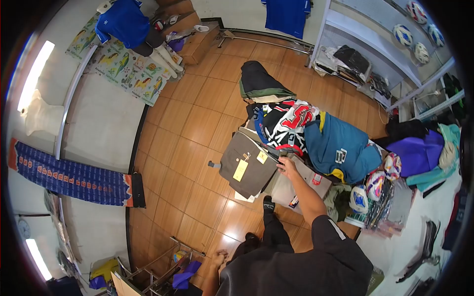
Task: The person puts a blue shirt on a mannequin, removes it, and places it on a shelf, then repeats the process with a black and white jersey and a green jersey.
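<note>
My right hand [286, 166] reaches forward to a folded grey-brown garment [231, 167] with a yellow tag on it, and its fingers are closed at the garment's right edge. The garment lies on top of other folded pieces. A pale plastic-wrapped pack [301, 183] lies under my right forearm. My left hand [218, 258] hangs low beside my body, with its fingers apart and nothing in them. A metal rack frame [168, 256] stands close to it.
Behind the garment lie a patterned jersey [291, 123], a teal garment [340, 150] and dark folded clothes [264, 81]. Balls [359, 197] and bagged clothing sit to the right. White shelves [370, 42] stand at the back right, and a dressed mannequin [126, 24] at the back left.
</note>
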A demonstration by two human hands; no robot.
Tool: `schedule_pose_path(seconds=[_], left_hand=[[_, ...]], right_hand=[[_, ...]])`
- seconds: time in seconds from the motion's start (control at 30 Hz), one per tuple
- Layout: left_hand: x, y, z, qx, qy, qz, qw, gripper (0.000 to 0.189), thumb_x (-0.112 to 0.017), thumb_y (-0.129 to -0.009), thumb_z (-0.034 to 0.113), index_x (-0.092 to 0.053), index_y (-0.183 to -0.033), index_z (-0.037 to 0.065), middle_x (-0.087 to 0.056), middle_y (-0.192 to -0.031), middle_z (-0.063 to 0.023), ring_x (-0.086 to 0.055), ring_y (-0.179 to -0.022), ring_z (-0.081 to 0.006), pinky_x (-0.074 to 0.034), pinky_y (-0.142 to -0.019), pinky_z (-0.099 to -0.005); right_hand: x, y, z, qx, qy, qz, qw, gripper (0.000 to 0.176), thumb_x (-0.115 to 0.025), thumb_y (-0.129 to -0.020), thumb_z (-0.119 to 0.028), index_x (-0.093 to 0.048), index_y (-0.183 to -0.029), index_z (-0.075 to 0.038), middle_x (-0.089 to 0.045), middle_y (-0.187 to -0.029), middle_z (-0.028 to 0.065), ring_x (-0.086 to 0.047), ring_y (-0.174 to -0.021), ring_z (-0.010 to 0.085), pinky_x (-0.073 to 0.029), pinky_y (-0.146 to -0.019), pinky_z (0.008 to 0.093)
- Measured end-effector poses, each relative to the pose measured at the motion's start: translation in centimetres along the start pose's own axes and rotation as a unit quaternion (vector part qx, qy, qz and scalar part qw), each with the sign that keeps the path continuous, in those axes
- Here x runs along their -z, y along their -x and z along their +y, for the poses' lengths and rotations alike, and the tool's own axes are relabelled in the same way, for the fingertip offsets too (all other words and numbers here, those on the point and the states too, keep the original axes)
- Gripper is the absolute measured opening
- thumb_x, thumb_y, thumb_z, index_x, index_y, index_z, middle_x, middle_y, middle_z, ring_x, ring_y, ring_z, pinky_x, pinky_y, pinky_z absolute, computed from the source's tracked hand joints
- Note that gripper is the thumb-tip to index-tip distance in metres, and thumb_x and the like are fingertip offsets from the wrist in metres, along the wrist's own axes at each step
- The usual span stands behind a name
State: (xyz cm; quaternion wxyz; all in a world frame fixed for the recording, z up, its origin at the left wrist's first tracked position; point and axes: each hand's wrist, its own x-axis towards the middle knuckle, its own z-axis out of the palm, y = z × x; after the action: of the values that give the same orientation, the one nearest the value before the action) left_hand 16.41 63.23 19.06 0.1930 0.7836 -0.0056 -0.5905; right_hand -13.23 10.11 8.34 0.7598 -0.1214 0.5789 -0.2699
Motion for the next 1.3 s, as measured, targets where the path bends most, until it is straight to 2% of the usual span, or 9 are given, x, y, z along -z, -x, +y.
schedule_pose_path(seconds=[0.17, 0.3, 0.57, 0.7, 0.8, 0.93, 1.1, 1.2, 1.3], left_hand=[[-0.9, 2.3, 1.1, 0.091, 0.063, 0.058, 0.992, 0.041, -0.062, -0.097, 0.033, -0.058, -0.126, 0.005, -0.069, -0.11, -0.0095, -0.068, -0.096, -0.0202, -0.052, -0.077, -0.0342], [-1.7, 3.3, 3.8, 0.072, 0.074, 0.089, 0.991, 0.039, -0.061, -0.098, 0.032, -0.058, -0.125, 0.004, -0.069, -0.108, -0.0088, -0.068, -0.095, -0.0195, -0.052, -0.076, -0.0346], [-2.4, 2.1, 9.9, 0.021, 0.048, 0.082, 0.995, 0.037, -0.062, -0.096, 0.032, -0.06, -0.122, 0.005, -0.068, -0.111, -0.0091, -0.067, -0.099, -0.0203, -0.051, -0.081, -0.0353], [-2.2, 1.0, 10.7, 0.0, 0.047, 0.075, 0.996, 0.031, -0.061, -0.096, 0.029, -0.061, -0.118, 0.007, -0.068, -0.112, -0.0081, -0.067, -0.099, -0.0199, -0.051, -0.08, -0.0342], [-2.2, 0.8, 10.5, -0.015, 0.049, 0.076, 0.996, 0.041, -0.065, -0.095, 0.034, -0.06, -0.121, 0.003, -0.069, -0.109, -0.011, -0.068, -0.098, -0.0217, -0.052, -0.078, -0.0347], [-2.6, 0.5, 10.2, -0.02, 0.038, 0.07, 0.997, 0.04, -0.066, -0.094, 0.032, -0.06, -0.121, 0.002, -0.069, -0.109, -0.0121, -0.069, -0.096, -0.0218, -0.053, -0.077, -0.0333], [-4.1, -0.9, 10.4, -0.088, -0.018, 0.048, 0.995, 0.044, -0.066, -0.094, 0.03, -0.058, -0.123, -0.002, -0.069, -0.11, -0.0184, -0.069, -0.093, -0.0228, -0.055, -0.078, -0.0328], [-5.7, -3.3, 11.4, -0.177, -0.045, 0.008, 0.983, 0.035, -0.063, -0.096, 0.026, -0.06, -0.119, 0.0, -0.069, -0.106, -0.011, -0.068, -0.091, -0.0202, -0.053, -0.08, -0.032], [-8.4, -2.6, 16.4, -0.213, -0.097, -0.029, 0.972, 0.039, -0.063, -0.097, 0.025, -0.058, -0.124, -0.003, -0.068, -0.108, -0.013, -0.067, -0.093, -0.0199, -0.053, -0.082, -0.0314]], right_hand=[[-2.6, -5.5, -2.6, -0.025, -0.094, 0.016, 0.995, 0.042, -0.07, -0.087, -0.034, -0.056, -0.121, -0.013, -0.054, -0.133, 0.0047, -0.061, -0.105, 0.0228, -0.049, -0.072, 0.0357], [-3.1, -8.8, -3.0, -0.088, -0.146, 0.048, 0.984, 0.034, -0.071, -0.086, -0.03, -0.058, -0.113, -0.015, -0.054, -0.119, 0.0037, -0.061, -0.101, 0.0235, -0.049, -0.068, 0.0355], [-3.4, -9.8, -3.2, -0.036, -0.154, 0.053, 0.986, 0.033, -0.065, -0.09, -0.02, -0.058, -0.121, -0.014, -0.051, -0.127, 0.0018, -0.058, -0.107, 0.023, -0.049, -0.074, 0.0358], [-3.0, -9.8, -3.6, -0.037, -0.173, 0.055, 0.983, 0.021, -0.072, -0.086, -0.02, -0.065, -0.105, -0.014, -0.061, -0.101, -0.0001, -0.061, -0.093, 0.0159, -0.05, -0.069, 0.0308], [-2.6, -9.8, -3.8, -0.007, -0.168, 0.138, 0.976, 0.015, -0.078, -0.082, -0.018, -0.064, -0.087, -0.014, -0.06, -0.077, -0.0027, -0.06, -0.071, 0.0101, -0.048, -0.057, 0.0245], [-1.7, -5.7, -3.9, 0.038, -0.071, 0.165, 0.983, 0.019, -0.078, -0.078, -0.014, -0.059, -0.077, -0.015, -0.056, -0.066, -0.0033, -0.053, -0.054, 0.0079, -0.046, -0.049, 0.0231], [-0.1, 2.1, -4.2, 0.071, -0.111, 0.122, 0.984, 0.016, -0.073, -0.078, -0.011, -0.058, -0.074, -0.014, -0.055, -0.066, -0.0027, -0.052, -0.053, 0.0084, -0.045, -0.05, 0.0254], [1.1, 6.3, -4.4, 0.089, -0.118, 0.065, 0.987, 0.013, -0.07, -0.081, -0.011, -0.058, -0.077, -0.013, -0.056, -0.067, -0.0019, -0.052, -0.054, 0.0094, -0.044, -0.05, 0.0261], [0.7, 11.0, -5.0, 0.074, -0.105, 0.017, 0.992, 0.012, -0.069, -0.083, -0.011, -0.058, -0.079, -0.012, -0.056, -0.067, -0.0017, -0.052, -0.054, 0.0093, -0.044, -0.051, 0.0261]])
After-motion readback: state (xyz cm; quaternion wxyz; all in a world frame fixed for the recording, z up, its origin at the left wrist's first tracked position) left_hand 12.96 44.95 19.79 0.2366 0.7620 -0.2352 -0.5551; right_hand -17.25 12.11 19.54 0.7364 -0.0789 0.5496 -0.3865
